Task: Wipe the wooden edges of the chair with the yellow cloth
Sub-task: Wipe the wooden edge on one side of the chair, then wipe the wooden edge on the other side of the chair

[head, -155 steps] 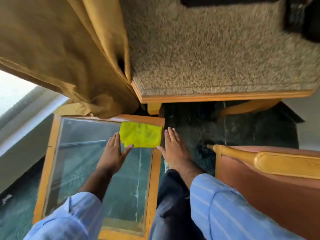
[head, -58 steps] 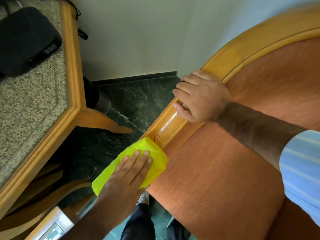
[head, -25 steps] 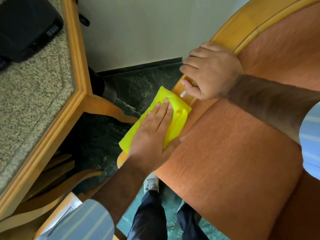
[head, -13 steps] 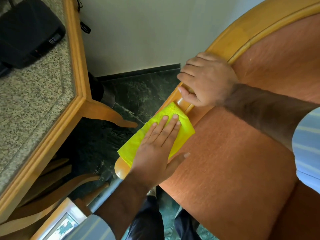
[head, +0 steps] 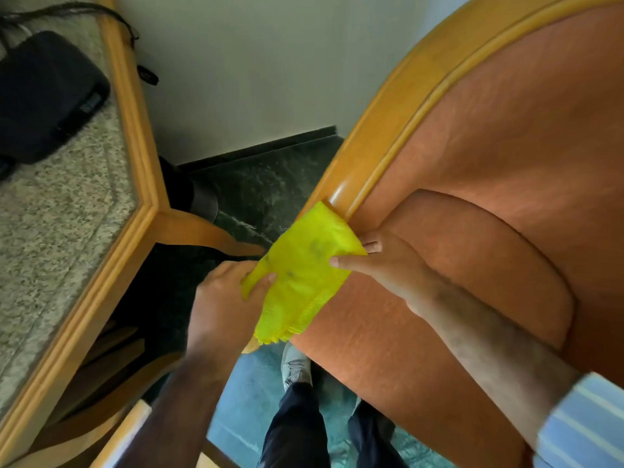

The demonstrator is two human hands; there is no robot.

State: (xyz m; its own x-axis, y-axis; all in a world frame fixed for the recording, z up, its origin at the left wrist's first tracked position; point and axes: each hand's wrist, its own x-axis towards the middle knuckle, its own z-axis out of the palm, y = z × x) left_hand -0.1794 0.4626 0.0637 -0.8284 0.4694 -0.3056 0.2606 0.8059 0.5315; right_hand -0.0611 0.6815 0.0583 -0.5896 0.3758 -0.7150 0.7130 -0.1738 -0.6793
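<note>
The yellow cloth [head: 300,275] lies draped over the lower end of the chair's wooden edge [head: 398,119], which curves up to the top right around orange upholstery [head: 489,197]. My left hand [head: 223,298] grips the cloth's left side, thumb on top, from the outer side of the rail. My right hand [head: 388,265] holds the cloth's right side against the upholstery, fingers pinching its edge. The cloth shows a few dark smudges. The rail's tip under the cloth is mostly hidden.
A granite-topped table with a wooden rim [head: 141,184] stands close on the left, carrying a black box [head: 44,96] with cables. Dark green marble floor [head: 270,184] and a white wall [head: 253,69] lie behind. My legs and shoe [head: 297,369] are below.
My right hand left the wooden rail above and came down onto the cloth's right side. My left hand shifted from pressing flat on top to gripping the cloth's left side.
</note>
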